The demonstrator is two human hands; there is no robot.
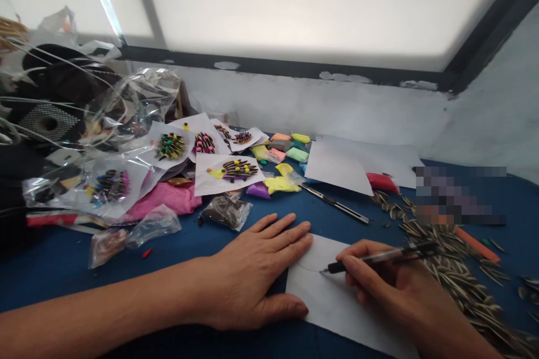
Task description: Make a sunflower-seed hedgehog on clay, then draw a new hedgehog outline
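Observation:
A white sheet of paper [332, 305] lies on the blue table in front of me, with a thin curved line drawn near its upper left. My left hand [256, 275] rests flat with fingers spread, its fingertips and thumb on the sheet's left edge. In my right hand [391, 286] is a black pen [379, 258], pinched between thumb and fingers. The pen's tip touches the paper at the end of the line. Part of the sheet is hidden under my right hand.
Sunflower seeds [455, 280] are heaped at the right. A utility knife [334, 203] lies beyond the sheet, near blank paper [337, 165]. Colourful clay packets [282, 182] and a seed hedgehog picture [206, 182] sit at the back. Plastic bags [135, 101] pile up left.

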